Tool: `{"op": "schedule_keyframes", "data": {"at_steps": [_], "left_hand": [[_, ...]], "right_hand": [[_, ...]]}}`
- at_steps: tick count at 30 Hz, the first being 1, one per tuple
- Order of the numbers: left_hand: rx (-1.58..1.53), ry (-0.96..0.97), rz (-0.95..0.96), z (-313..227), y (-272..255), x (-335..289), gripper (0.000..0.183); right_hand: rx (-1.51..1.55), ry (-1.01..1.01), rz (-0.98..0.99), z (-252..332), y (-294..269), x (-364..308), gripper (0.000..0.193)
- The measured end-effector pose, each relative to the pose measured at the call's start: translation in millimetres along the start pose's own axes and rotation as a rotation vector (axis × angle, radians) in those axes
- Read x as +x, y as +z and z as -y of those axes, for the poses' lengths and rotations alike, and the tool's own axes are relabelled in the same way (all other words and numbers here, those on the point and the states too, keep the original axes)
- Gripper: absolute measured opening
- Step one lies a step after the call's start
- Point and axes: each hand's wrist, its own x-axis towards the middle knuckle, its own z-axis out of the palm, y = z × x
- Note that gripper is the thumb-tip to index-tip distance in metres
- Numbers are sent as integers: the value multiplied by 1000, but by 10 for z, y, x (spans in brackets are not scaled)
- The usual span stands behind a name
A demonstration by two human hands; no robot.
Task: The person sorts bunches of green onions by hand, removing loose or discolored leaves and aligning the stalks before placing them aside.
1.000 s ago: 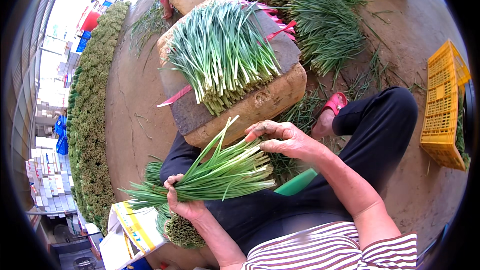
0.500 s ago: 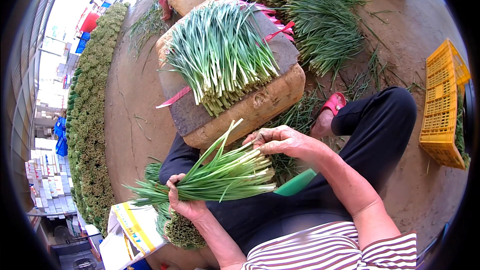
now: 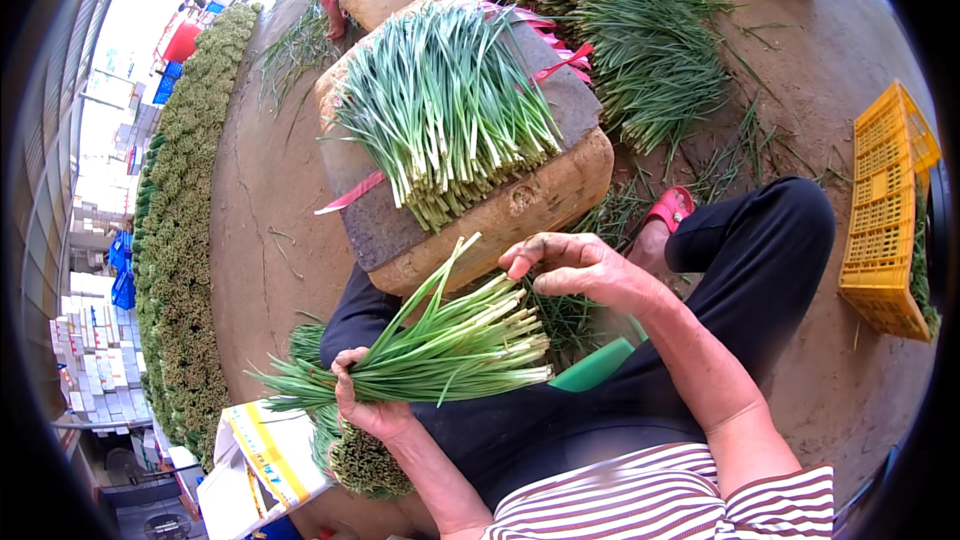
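Bundle: chives (image 3: 440, 350) lie across the lap at lower centre of the frame, cut ends pointing right, leaf tips fanning left.
Left hand: left hand (image 3: 365, 395) has its grip clamped round the bundle near its middle.
Right hand: right hand (image 3: 575, 265) hovers at the cut ends, fingers curled together; whether it pinches a stalk I cannot tell.
Stray stalk: one stalk sticks up from the bundle toward the block.
Block: wooden block (image 3: 520, 205) at centre top carries a heap of chives (image 3: 445, 105) over pink ties (image 3: 350, 195).
Doing it well: I'd judge it best to keep the left grip firm, level the cut ends with the right, and tuck the stray stalk in.
Around: yellow crate (image 3: 885, 210) at right edge; loose pile (image 3: 640, 30) at top; stacked bundles (image 3: 185, 230) along the left.
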Motion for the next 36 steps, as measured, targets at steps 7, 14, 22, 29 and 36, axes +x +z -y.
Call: {"op": "schedule_keyframes", "data": {"at_steps": [7, 14, 22, 29, 36], "left_hand": [[29, -18, -21, 32, 23, 3, 12], [39, -42, -9, 135, 79, 29, 12], [38, 18, -56, 62, 27, 23, 13], [81, 60, -48, 49, -23, 16, 9], [100, 72, -64, 85, -19, 17, 5]], "right_hand": [[-153, 13, 27, -37, 154, 26, 31], [-247, -18, -175, -287, 145, 106, 16], [-95, 38, -363, -171, 6, 49, 21], [-475, 176, -115, -250, 268, 52, 66], [-316, 221, -140, -233, 293, 36, 30]]}}
